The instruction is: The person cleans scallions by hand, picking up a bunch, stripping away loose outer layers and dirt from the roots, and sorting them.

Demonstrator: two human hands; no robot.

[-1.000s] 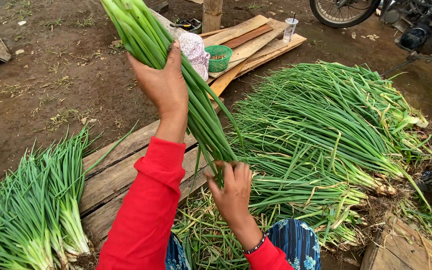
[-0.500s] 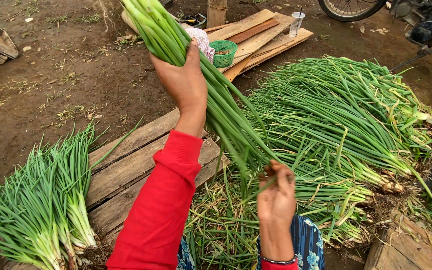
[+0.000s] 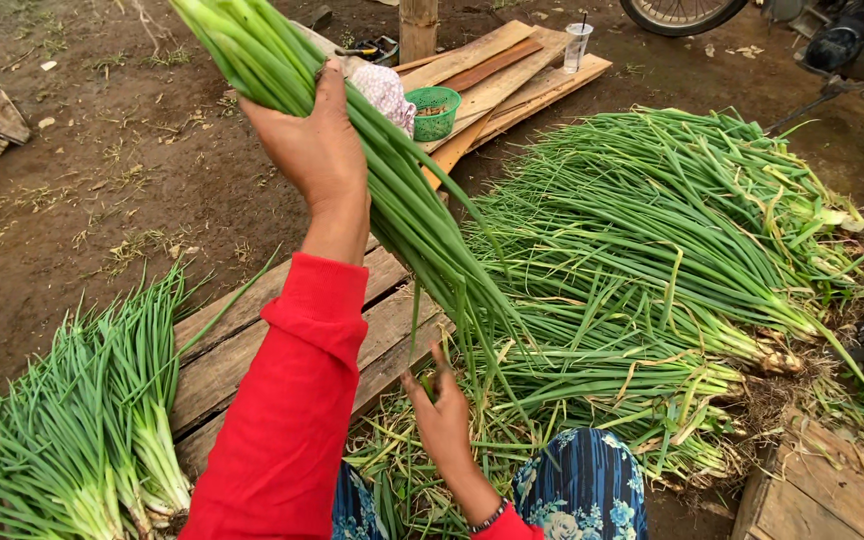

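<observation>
Fingers of left hand [image 3: 317, 150] wrapped tight around raised green onion bunch [image 3: 392, 190]. Right hand [image 3: 442, 420] fingers pinching hanging leaf tips low, above wooden planks [image 3: 242, 340]. Big onion pile [image 3: 672, 260] just beside.

A large heap of untrimmed green onions [image 3: 672, 270] is spread on the ground at right. A smaller, cleaned pile [image 3: 82, 430] is laid at lower left, just beside a pallet of wooden planks [image 3: 242, 340]. Further planks [image 3: 512, 75] are seen at top centre, on which a small green basket [image 3: 434, 112] and a clear plastic cup [image 3: 577, 45] are set. A wooden post [image 3: 418, 25] is seen behind the basket. A motorcycle wheel [image 3: 682, 12] is partly visible at the top edge.
</observation>
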